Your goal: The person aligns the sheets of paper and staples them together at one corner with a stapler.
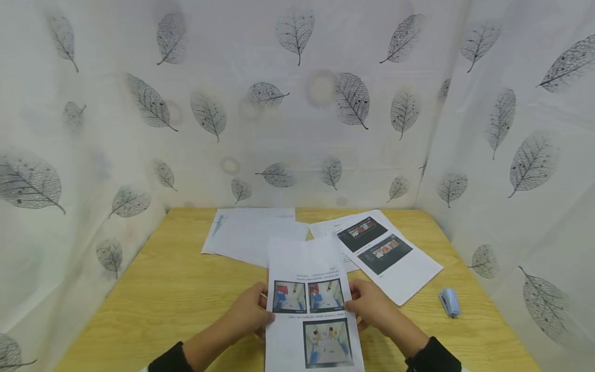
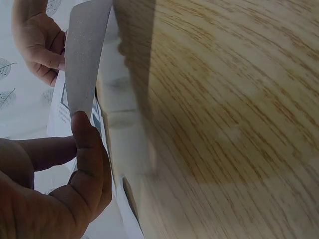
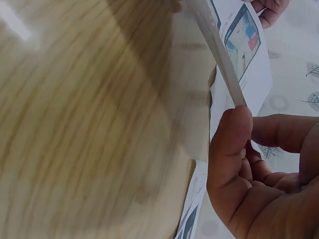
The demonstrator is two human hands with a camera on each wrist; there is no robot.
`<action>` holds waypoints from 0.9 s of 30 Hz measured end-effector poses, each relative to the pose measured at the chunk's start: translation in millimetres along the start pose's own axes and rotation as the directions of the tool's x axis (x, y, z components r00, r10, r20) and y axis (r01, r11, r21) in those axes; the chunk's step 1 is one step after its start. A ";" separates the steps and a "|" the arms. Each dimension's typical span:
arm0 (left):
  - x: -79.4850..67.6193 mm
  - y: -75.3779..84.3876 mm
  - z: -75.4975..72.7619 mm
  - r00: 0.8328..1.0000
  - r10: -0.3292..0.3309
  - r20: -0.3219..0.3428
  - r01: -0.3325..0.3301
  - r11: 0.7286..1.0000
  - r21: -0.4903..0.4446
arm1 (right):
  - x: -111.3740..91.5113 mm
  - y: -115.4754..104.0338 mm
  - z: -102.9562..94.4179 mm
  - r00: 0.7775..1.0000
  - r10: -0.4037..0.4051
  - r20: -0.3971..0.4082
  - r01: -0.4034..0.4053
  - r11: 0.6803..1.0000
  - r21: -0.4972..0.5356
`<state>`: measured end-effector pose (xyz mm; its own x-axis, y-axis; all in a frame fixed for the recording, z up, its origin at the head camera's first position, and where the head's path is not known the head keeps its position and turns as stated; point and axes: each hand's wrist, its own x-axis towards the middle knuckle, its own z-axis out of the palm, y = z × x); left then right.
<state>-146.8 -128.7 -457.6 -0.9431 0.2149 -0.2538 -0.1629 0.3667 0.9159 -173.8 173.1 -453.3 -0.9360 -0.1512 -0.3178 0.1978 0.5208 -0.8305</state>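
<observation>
Printed paper (image 1: 312, 310) is at 6 o'clock over the worktop (image 1: 176, 289), its sides pinched by my left hand (image 1: 251, 310) and right hand (image 1: 367, 306), each grip narrow. I judge this a squaring step; next calls for even edges, though I can't count sheets edge-on. From it, loose sheets (image 1: 253, 237) lie towards 10 o'clock, more printouts (image 1: 404, 274) at 2, a stapler (image 1: 449, 303) at 3. Leaf-print curtains (image 1: 297, 124) enclose everything.

Head cam evenly lit, R wrist blurry, glare & shadow on tabletop (image 3: 75, 129)
</observation>
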 end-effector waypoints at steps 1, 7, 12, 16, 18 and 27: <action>0.5 -0.8 1.0 1.000 0.002 0.000 -0.002 1.000 0.001 | 0.5 1.4 0.5 1.000 0.004 -0.001 -0.004 1.000 -0.005; 3.1 -4.4 5.7 1.000 0.013 -0.012 -0.012 0.999 0.037 | 2.7 7.5 2.4 1.000 0.013 0.000 -0.013 0.999 -0.030; 3.9 -4.9 7.6 0.999 0.017 -0.036 -0.013 0.994 0.110 | 4.5 8.7 4.0 1.000 0.014 -0.015 -0.016 0.995 -0.098; 4.4 -5.7 8.1 0.999 0.007 -0.034 -0.002 0.987 0.159 | 4.4 9.4 6.2 0.999 -0.008 -0.041 0.000 0.982 -0.188; 4.9 -6.8 8.2 1.000 0.000 -0.031 0.005 0.984 0.180 | 3.8 10.0 7.7 0.998 -0.028 -0.053 0.016 0.977 -0.215; 5.9 -12.4 11.1 0.995 0.090 -0.046 -0.066 0.925 0.375 | 2.9 16.3 14.0 0.992 -0.076 -0.101 0.031 0.922 -0.386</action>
<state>-147.1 -122.0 -473.9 -0.9662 0.2051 -0.1561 0.0204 0.6646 0.7469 -169.2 169.3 -474.2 -0.9730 -0.1044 -0.2058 0.0408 0.8000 -0.5986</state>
